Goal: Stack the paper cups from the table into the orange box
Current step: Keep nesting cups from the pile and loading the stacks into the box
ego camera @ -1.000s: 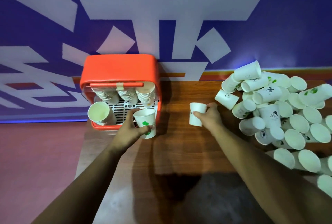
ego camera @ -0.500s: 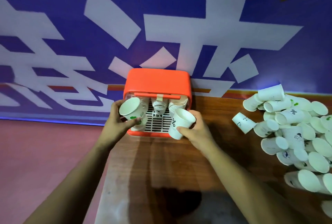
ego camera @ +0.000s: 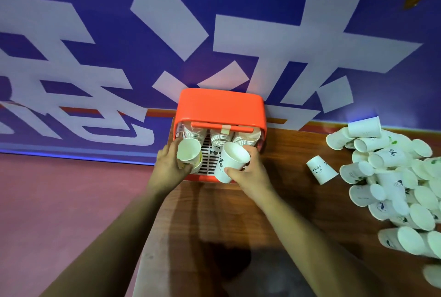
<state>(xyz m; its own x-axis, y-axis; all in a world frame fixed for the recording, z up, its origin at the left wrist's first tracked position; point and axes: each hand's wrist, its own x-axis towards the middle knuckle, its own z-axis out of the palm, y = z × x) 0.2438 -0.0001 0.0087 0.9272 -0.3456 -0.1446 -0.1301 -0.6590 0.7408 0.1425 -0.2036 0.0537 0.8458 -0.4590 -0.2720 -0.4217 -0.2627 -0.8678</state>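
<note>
Paper cups [ego camera: 393, 177]: a loose white heap lies on the wooden table [ego camera: 286, 206], well to the right of the orange box [ego camera: 220, 106], most of them tipped on their sides.
Orange box: it stands at the table's far edge, against the blue banner [ego camera: 95, 34] with large white lettering, open side toward the camera, with a taped orange bar across its mouth.
Stacks [ego camera: 218, 139]: nested cups sit in rows under that bar, at the back of the box, above a white slatted floor.
Left hand [ego camera: 168, 165]: fingers curl round a plain cup [ego camera: 188, 150] at the box's front left corner, mouth up toward the camera; a second rim shows just beneath it.
Right hand [ego camera: 250, 172]: thumb and fingers pinch a printed cup [ego camera: 230, 160] at the box's front right, tilted, mouth turned up and right, dark lettering down its side.
Lone cup [ego camera: 321, 169]: marked with a small panda face, it sits apart on the table between the box and the heap; whether it stands or lies cannot be told.
Floor [ego camera: 59, 201]: a reddish surface spreads to the left of the box, below the banner.
</note>
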